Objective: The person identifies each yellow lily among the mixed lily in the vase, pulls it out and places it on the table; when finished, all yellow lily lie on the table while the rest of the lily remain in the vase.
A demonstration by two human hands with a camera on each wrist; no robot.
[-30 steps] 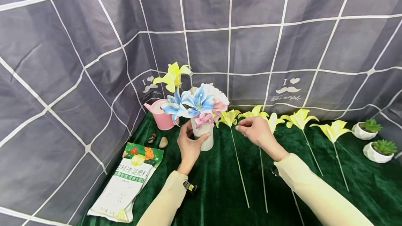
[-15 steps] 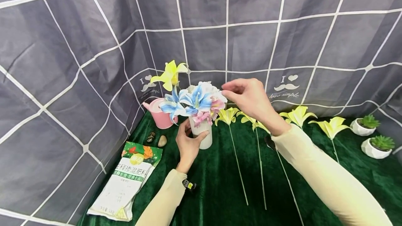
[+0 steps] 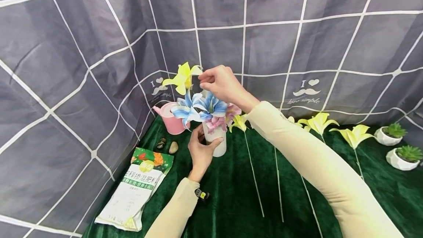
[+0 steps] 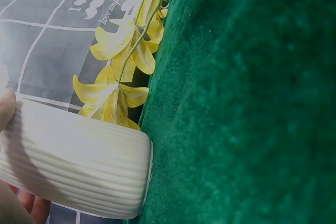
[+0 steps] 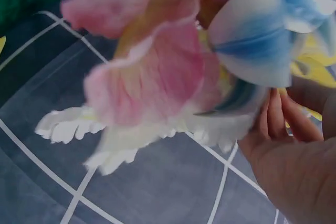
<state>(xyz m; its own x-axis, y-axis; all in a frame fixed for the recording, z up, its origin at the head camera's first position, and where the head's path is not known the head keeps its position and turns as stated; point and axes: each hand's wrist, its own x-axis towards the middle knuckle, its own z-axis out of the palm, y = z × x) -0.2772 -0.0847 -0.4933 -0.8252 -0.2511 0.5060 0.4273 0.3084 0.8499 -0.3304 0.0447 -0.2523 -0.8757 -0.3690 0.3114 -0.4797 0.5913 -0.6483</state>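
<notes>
My left hand (image 3: 201,154) grips the white ribbed vase (image 3: 218,143), thumb and fingers around its side. In the left wrist view the vase (image 4: 84,156) stands on the green cloth, seen sideways. Blue-and-white lilies (image 3: 211,104) and pink flowers (image 3: 218,122) fill its mouth. A yellow lily (image 3: 183,78) rises above them on the left. Right beside its petals is my right hand (image 3: 223,83), over the bouquet, thumb and fingers a little apart. Blue petals (image 5: 257,35) partly hide the fingertips of the right hand (image 5: 294,156) in the right wrist view.
Several yellow lilies (image 3: 318,123) lie on the green cloth (image 3: 231,194) to the right, some under my right sleeve. A pink watering can (image 3: 172,122), stones (image 3: 173,147) and a fertilizer bag (image 3: 135,190) are at the left. Two potted succulents (image 3: 404,157) stand far right.
My right hand has risen from above the lying yellow lilies and moved left over the bouquet to the upright yellow lily. The left hand keeps its grip on the vase.
</notes>
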